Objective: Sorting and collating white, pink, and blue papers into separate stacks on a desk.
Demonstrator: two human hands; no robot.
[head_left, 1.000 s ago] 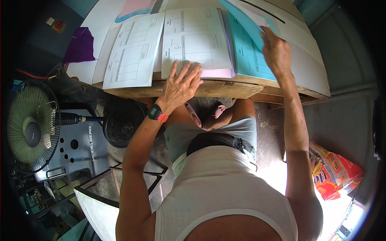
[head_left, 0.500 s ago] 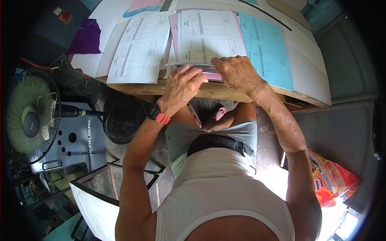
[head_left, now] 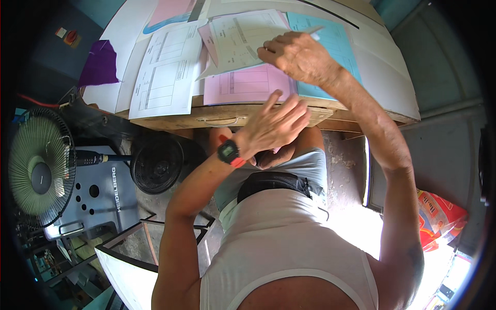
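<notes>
White form (head_left: 243, 36) lies partly over the pink form (head_left: 248, 88), edge apparently pinched by the right hand (head_left: 297, 56); below the pink form, left hand (head_left: 276, 124) spreads empty fingers: a 1-handed grip could crease it.

One left hand (head_left: 275, 124), one right hand (head_left: 301, 57) and one watch (head_left: 228, 151) were counted. Forms lay in three groups: one white group (head_left: 164, 70), one white-and-pink group (head_left: 247, 85), one blue group (head_left: 333, 49). Noted: two fans (head_left: 41, 178) (head_left: 156, 164), one purple cloth (head_left: 98, 63), one red bag (head_left: 442, 213).
</notes>
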